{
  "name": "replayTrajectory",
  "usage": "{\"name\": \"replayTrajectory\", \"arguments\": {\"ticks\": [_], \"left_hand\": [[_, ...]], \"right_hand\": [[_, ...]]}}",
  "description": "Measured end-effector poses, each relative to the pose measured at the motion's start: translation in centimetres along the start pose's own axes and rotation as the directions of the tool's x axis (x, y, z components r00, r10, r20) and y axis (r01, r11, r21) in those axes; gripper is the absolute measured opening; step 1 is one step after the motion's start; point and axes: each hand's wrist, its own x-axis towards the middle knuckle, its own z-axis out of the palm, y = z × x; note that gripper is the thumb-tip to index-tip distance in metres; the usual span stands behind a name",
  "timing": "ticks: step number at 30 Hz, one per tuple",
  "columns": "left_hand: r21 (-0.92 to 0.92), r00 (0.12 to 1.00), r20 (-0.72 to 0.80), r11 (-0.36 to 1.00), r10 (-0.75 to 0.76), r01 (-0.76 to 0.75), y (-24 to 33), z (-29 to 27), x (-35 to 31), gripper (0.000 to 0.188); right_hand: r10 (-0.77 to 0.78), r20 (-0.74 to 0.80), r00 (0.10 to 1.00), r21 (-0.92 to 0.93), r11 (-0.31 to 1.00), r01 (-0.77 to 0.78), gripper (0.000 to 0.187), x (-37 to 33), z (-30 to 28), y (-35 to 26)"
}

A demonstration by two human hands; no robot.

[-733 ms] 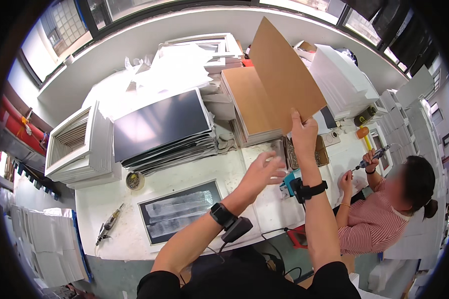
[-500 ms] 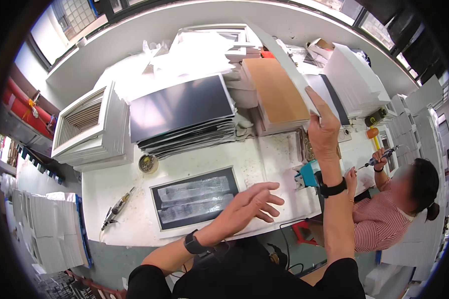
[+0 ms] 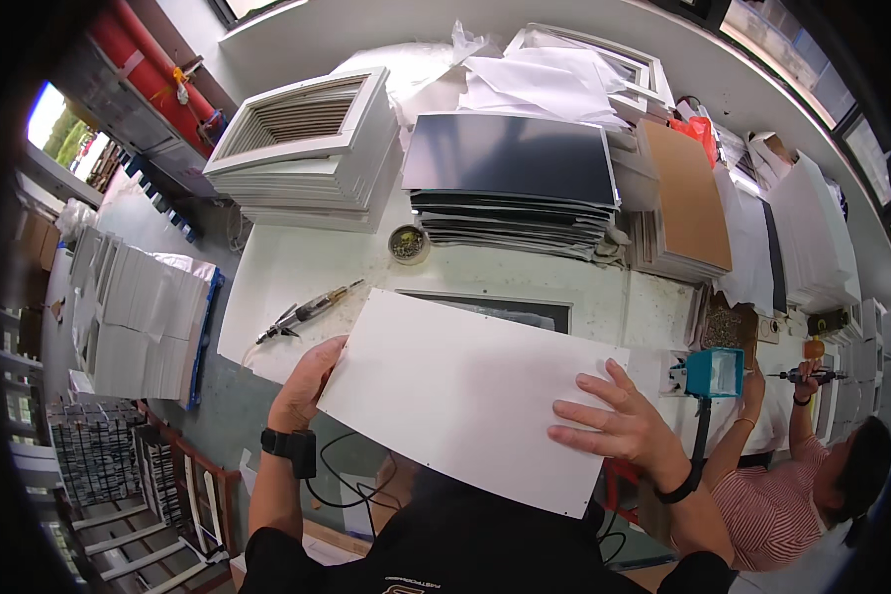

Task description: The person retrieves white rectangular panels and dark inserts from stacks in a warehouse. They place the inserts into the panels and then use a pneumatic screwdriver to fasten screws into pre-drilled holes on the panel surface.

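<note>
A flat white panel [image 3: 465, 396] with small holes along its edges is held tilted across my front. Its left edge is gripped by my left hand [image 3: 307, 381], the fingers partly hidden behind it. My right hand [image 3: 619, 421] holds the right end, with its fingers spread over the white face and the thumb not visible. Beneath the panel, a dark panel in a white frame [image 3: 540, 314] lies on the white table [image 3: 267, 272], mostly covered. A power screwdriver [image 3: 307, 314] with a cord rests on the table left of the panel.
A round tin of screws [image 3: 408, 245] stands behind the screwdriver. Further back are stacked white frames [image 3: 297, 148], dark panels [image 3: 510, 163] and brown boards [image 3: 683, 198]. A teal box-shaped device [image 3: 713, 373] sits at the right, near a co-worker [image 3: 782, 505] holding another screwdriver [image 3: 807, 375].
My right hand has brought the white panel from the back right to my front. My left hand, empty before, now grips its left edge. The view has swung left.
</note>
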Motion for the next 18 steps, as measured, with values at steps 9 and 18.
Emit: {"name": "replayTrajectory", "arguments": {"ticks": [9, 18], "left_hand": [[-0.017, 0.947, -0.29, 0.989, 0.136, -0.147, -9.9, 4.2, -7.7, 0.037], [-0.104, 0.97, -0.215, 0.985, 0.115, -0.139, -13.4, 6.2, -2.9, 0.041]], "right_hand": [[0.862, 0.341, 0.375, 0.883, -0.157, -0.442, 0.048, -5.5, 4.7, -3.4], [0.966, 0.191, 0.176, 0.814, -0.056, -0.578, 0.044, -12.1, 11.6, -2.6]]}}
